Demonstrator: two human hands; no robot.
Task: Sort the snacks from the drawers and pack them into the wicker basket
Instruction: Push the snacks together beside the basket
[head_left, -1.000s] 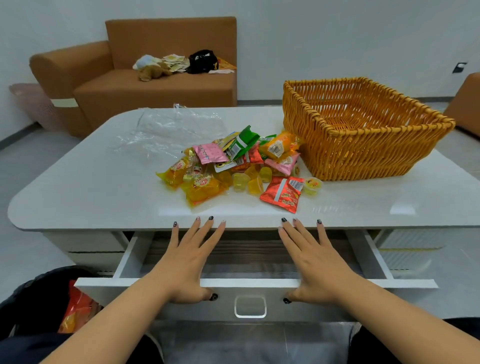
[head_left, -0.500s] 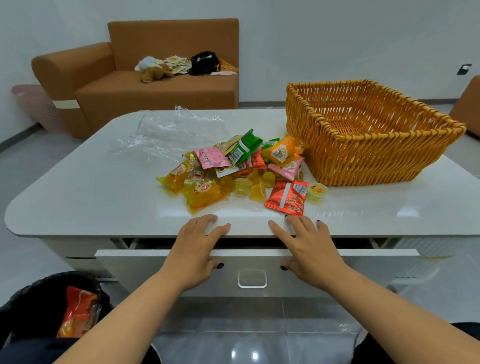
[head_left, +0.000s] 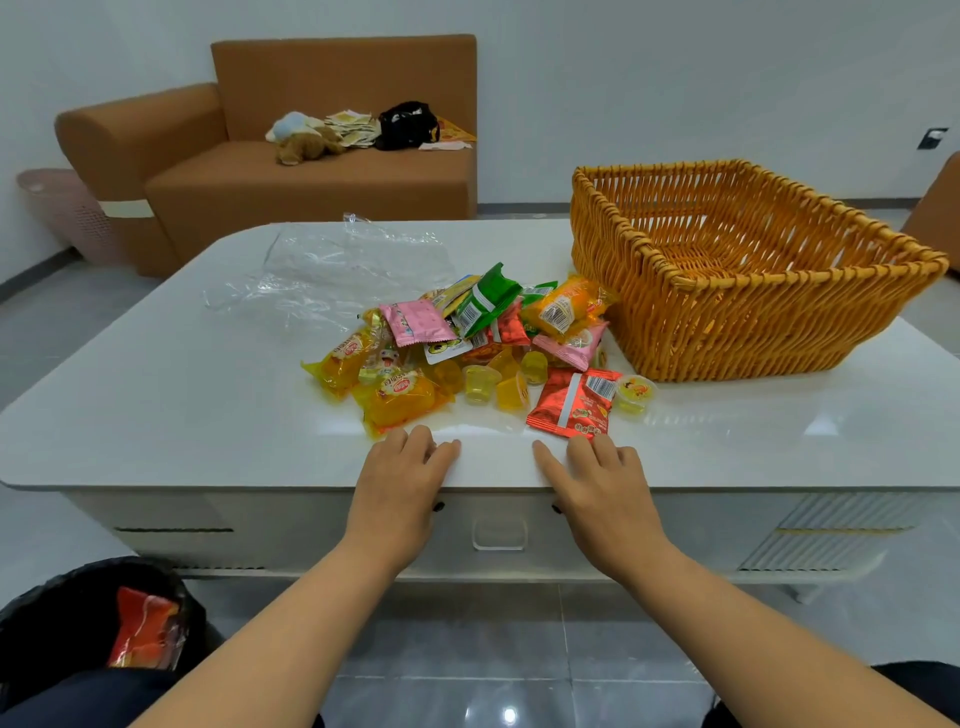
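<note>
The drawer front (head_left: 497, 525) looks flush — though its seam is hard to judge. Left hand (head_left: 397, 483) and right hand (head_left: 602, 486) lie relaxed, holding nothing; snacks (head_left: 467, 348) just beyond the fingertips should be lifted singly into the wicker basket (head_left: 737, 317) beyond — right.

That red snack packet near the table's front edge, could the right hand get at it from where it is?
Probably yes. The right hand rests at the table edge with the red snack packet just beyond its fingers, lying flat with nothing between them.
</note>
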